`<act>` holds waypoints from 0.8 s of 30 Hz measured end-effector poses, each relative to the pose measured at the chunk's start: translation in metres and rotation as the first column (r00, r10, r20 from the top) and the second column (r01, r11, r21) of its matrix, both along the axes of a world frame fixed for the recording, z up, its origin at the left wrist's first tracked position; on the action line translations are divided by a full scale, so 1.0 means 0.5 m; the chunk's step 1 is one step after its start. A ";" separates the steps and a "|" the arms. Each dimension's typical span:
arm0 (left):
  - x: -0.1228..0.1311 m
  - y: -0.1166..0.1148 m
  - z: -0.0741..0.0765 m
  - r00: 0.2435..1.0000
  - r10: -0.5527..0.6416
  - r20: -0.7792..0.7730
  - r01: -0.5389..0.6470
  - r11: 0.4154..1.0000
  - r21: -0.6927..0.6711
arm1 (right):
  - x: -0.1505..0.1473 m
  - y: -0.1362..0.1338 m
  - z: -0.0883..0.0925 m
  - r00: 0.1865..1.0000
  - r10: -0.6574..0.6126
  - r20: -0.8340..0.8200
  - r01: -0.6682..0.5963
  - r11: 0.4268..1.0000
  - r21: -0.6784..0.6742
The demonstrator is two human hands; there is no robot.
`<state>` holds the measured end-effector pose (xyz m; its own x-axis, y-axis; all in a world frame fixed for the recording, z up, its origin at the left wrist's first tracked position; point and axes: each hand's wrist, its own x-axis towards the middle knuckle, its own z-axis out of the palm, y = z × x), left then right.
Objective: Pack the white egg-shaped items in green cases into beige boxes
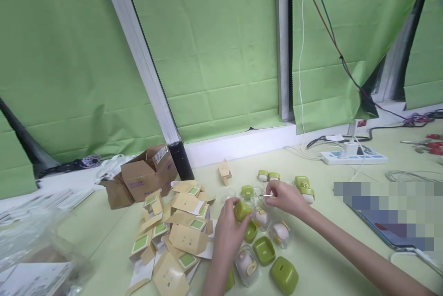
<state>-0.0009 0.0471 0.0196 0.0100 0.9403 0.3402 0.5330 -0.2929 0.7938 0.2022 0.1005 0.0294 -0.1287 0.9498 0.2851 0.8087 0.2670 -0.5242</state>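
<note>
My left hand (228, 229) is closed around a small rounded green plastic case part (242, 211). My right hand (284, 198) pinches a thin silvery tool (267, 195), its tip pointing left just above that part; its exact kind is too small to tell. Below the hands lie more green pieces, among them a hollow one (264, 250) facing up and a slotted one (284, 275). Clear plastic containers with pale contents stand close by, one (247, 266) beside my left wrist and another (280, 233) under my right forearm.
Opened tan cartons (187, 238) are heaped left of my left hand. Behind them stand a brown cardboard box (150, 174) and a black cylinder (181, 161). A power strip (353, 157), a phone-like device (387, 222) with a cable, and red-handled tools (434, 145) lie on the right.
</note>
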 end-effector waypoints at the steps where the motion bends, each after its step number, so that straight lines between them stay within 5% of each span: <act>1: -0.002 0.000 -0.004 0.997 -0.014 -0.079 0.016 1.000 0.026 | -0.001 0.001 -0.006 0.999 -0.018 0.035 0.018 1.000 -0.002; 10: -0.001 0.005 -0.026 0.887 -0.090 -0.454 0.081 0.996 -0.039 | 0.028 0.008 -0.008 0.979 -0.091 0.183 0.108 0.991 -0.084; 14: 0.002 0.002 -0.023 0.864 -0.077 -0.497 0.078 0.997 -0.019 | 0.097 0.017 0.003 0.935 -0.256 0.246 0.293 0.948 -0.126; 19: 0.015 -0.006 -0.003 0.947 -0.059 -0.317 0.098 0.990 0.106 | 0.159 0.007 -0.011 0.866 -0.411 0.285 0.474 0.857 -0.203; 24: 0.051 -0.029 0.008 0.988 -0.098 0.123 0.107 0.992 -0.072 | 0.131 -0.021 0.025 0.956 -0.260 0.137 0.285 0.933 -0.222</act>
<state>0.0245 0.0328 0.0235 0.0712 0.9602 0.2702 0.4036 -0.2754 0.8725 0.2675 0.0901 0.0417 0.1277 0.9907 0.0471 0.8858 -0.0926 -0.4548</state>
